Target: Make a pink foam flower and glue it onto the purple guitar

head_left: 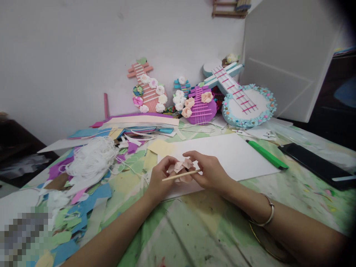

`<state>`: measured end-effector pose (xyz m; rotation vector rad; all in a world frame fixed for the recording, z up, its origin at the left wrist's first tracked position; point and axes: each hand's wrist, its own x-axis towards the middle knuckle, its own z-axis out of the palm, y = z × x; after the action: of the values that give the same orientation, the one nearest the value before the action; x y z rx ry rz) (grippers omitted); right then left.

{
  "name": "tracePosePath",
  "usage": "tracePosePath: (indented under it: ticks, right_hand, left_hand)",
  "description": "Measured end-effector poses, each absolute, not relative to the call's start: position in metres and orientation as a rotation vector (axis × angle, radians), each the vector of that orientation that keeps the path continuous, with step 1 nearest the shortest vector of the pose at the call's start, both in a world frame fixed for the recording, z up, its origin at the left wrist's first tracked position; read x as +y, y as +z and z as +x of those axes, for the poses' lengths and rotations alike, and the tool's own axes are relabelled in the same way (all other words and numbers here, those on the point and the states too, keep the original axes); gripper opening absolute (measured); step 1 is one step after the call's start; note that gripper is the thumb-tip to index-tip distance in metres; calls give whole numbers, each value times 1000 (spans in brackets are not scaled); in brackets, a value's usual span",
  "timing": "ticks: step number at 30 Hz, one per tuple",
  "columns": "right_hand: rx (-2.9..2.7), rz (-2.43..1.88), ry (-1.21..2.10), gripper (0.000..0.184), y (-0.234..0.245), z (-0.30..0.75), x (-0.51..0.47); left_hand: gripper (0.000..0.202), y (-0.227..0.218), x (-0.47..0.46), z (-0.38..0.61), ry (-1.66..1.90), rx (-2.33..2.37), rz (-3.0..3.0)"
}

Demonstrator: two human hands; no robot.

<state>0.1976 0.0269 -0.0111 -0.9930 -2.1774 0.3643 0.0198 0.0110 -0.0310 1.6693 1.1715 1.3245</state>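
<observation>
My left hand (pixel 160 178) and my right hand (pixel 210 170) meet over a white sheet (pixel 239 155) on the table. Between the fingers of both sits a small pale pink folded paper flower (pixel 182 165). A thin wooden stick (pixel 180 175) lies across it, its right end pinched in my right hand and its left end pointing towards my left hand. Both hands have their fingers curled in around the flower. A silver bangle (pixel 268 217) circles my right wrist.
A green marker (pixel 267 154) and a black phone (pixel 317 165) lie to the right. White string (pixel 91 159) and coloured paper scraps (pixel 80 207) crowd the left. Paper guitars with flowers (pixel 150 91) lean on the back wall. A white box (pixel 289 55) stands at the back right.
</observation>
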Motion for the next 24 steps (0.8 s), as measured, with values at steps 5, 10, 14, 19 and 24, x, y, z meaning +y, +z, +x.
tracePosePath:
  ticks: [5, 10, 14, 19, 24]
  right_hand:
    - [-2124, -979, 463, 50, -11, 201, 32]
    - [-2108, -999, 462, 40, -15, 200, 33]
    - [-2145, -1016, 361, 27, -17, 197, 31]
    - [-2192, -1040, 230, 17, -20, 197, 31]
    - [-2244, -991, 34, 15, -23, 199, 29]
  left_hand:
    - [18, -27, 13, 20, 1330, 1134, 1534]
    - [24, -30, 13, 19, 1272, 1112, 1568]
    - [34, -35, 13, 19, 1182, 1103, 1620]
    - [31, -36, 13, 20, 1150, 1143, 1676]
    - [29, -32, 14, 21, 1147, 1182, 1662]
